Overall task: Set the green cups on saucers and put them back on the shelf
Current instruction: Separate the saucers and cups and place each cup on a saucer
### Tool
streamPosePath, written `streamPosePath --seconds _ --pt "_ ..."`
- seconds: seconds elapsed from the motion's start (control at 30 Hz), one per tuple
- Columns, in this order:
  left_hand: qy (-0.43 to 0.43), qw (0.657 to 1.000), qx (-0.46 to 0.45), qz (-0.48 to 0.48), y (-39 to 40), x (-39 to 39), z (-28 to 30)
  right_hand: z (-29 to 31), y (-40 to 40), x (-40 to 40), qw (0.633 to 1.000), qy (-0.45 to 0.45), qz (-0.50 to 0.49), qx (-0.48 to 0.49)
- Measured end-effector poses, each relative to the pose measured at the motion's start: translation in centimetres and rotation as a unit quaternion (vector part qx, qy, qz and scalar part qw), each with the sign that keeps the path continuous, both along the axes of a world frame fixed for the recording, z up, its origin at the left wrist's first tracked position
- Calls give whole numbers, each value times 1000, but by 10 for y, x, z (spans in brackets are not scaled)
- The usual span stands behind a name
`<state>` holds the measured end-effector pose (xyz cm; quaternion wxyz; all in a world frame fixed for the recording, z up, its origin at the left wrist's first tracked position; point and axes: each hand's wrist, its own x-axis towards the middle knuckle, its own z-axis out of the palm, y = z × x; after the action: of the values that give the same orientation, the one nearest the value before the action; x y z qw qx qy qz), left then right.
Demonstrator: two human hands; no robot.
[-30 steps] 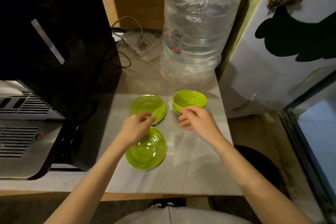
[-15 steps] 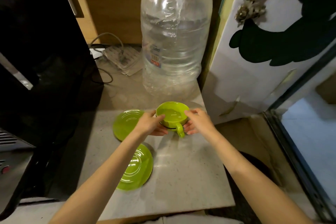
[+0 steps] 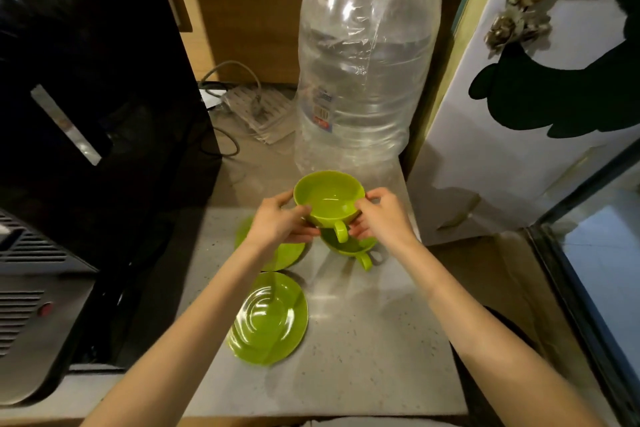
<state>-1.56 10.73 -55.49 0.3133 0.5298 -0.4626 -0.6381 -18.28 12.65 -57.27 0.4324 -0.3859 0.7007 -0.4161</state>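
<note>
A green cup (image 3: 329,199) is lifted above the grey counter (image 3: 363,340), its handle toward me. My left hand (image 3: 280,224) grips its left side and my right hand (image 3: 381,218) grips its right side. Directly below it a second green cup (image 3: 353,248) stands on the counter, handle pointing toward me, partly hidden by the raised cup and my right hand. One green saucer (image 3: 270,319) lies in the near middle of the counter. A second green saucer (image 3: 287,255) lies farther back, mostly covered by my left hand and wrist.
A large clear water bottle (image 3: 363,80) stands just behind the cups. A black appliance (image 3: 90,97) fills the left side, with a power strip and cables (image 3: 256,107) behind. A white door (image 3: 540,107) borders the right edge of the counter.
Both hands closed on the top cup of the stack and lifted it, leaving the lower cup on the counter. The view shifted upward and left.
</note>
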Motion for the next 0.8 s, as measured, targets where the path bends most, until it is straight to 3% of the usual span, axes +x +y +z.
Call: streamPosePath --seconds 0.2,0.47,0.8 --pt "-9 997 -29 78 -2 39 -15 -13 -11 44 999 -8 49 -23" --pt "-36 986 14 163 14 70 -58 -42 -6 86 994 46 100 14" --pt "-54 986 21 156 16 76 -75 -45 -5 88 985 107 131 28"
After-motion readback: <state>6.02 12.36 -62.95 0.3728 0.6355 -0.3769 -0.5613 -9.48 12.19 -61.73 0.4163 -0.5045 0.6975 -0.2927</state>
